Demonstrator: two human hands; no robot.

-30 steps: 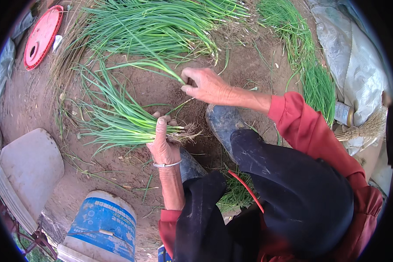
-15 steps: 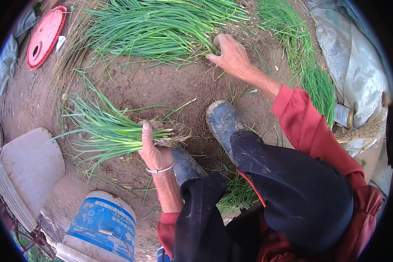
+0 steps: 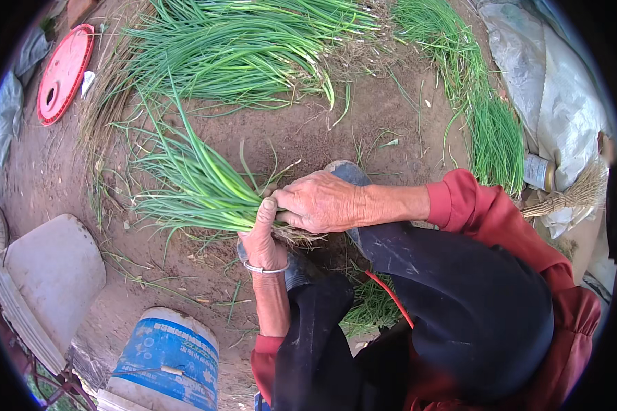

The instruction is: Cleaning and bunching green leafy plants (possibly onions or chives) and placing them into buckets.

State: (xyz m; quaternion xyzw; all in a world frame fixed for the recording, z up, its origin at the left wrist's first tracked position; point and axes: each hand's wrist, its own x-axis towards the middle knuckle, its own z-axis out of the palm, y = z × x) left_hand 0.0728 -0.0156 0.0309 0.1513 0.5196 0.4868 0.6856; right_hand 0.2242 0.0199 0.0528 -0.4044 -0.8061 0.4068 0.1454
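A bunch of green onions [image 3: 192, 185] with pale stems and stringy roots lies in my left hand [image 3: 260, 240], its leaves fanning out to the left. My left hand is closed round it, thumb up. My right hand [image 3: 319, 202] is closed on the same bunch near my left thumb, its fingertips partly hidden among the stems. Above both hands a large pile of green onions [image 3: 226, 51] lies on the dirt ground, with a heap of finer green shoots [image 3: 490, 140] to the right. My boots show partly under my hands.
At left are a red lid [image 3: 63, 72], a worn white seat [image 3: 51, 274] and a white-and-blue bucket [image 3: 158, 363]. Plastic sheeting [image 3: 548, 89], a can [image 3: 538, 171] and a straw broom [image 3: 562, 202] are at the right. More greens [image 3: 367, 308] lie between my legs.
My right hand went up to the big pile, then came back down to the bunch in my left hand. My left hand shifted left, then back right with the bunch.
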